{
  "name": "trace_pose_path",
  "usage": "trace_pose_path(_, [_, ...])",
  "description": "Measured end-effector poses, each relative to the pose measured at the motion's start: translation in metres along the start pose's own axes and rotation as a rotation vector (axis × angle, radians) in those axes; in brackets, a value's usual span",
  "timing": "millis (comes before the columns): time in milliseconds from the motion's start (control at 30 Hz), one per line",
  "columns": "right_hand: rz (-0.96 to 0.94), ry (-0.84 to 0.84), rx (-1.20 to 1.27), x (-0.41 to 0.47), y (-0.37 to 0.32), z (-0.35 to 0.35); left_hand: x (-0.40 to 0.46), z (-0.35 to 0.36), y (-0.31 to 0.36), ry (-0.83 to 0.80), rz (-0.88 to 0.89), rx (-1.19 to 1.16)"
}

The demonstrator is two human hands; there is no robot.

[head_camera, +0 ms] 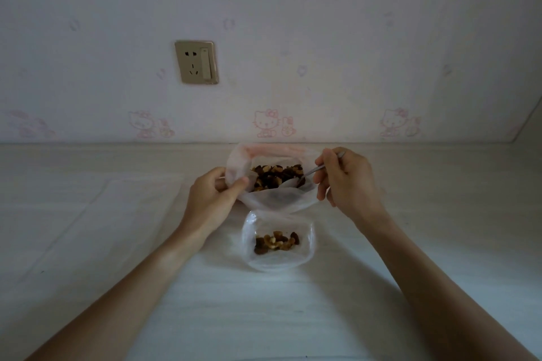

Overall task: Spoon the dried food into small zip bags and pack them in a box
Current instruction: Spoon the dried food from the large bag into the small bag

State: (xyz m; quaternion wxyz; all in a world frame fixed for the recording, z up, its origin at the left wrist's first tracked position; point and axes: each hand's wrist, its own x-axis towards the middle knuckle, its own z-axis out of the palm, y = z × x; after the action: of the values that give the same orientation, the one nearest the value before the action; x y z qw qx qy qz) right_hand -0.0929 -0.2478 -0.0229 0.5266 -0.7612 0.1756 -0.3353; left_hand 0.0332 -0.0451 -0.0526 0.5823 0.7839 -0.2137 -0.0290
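Two bare forearms reach in from the bottom edge over a pale counter (381,287). Between them, nearest the camera, a small zip bag (277,240) lies open on the counter with a little heap of dried food (275,242) — dark and tan pieces — inside it. Just beyond, touching its far edge, stands a larger translucent bag (272,176), its mouth spread wide over a bigger pile of the same mix. The left hand (212,193) pinches the left rim of that larger bag, fingers (239,184) curled on the plastic. The right hand (349,182) grips a metal spoon (315,170), whose bowl dips into the larger bag at its right side. Behind, cartoon-cat wallpaper (265,123) covers the wall, and a gold-coloured socket plate (196,62) sits higher up on the left.
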Motion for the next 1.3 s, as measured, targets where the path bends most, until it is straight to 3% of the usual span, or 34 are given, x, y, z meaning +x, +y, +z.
trace_pose_path(367, [0.222, -0.144, 0.200, -0.005, 0.004, 0.013, 0.002, 0.002, -0.003, -0.144, 0.161, -0.151])
trace_pose_path(900, [0.408, -0.117, 0.406, 0.000, 0.009, 0.005, 0.004, 0.000, -0.006, -0.149, 0.120, -0.237])
trace_pose_path(1033, [0.383, -0.111, 0.448, 0.002, 0.009, 0.002, 0.003, -0.001, -0.005, -0.083, 0.110, -0.225])
trace_pose_path(1300, [0.277, -0.051, 0.467, 0.002, -0.002, -0.008, 0.004, -0.017, 0.004, 0.146, 0.054, 0.054])
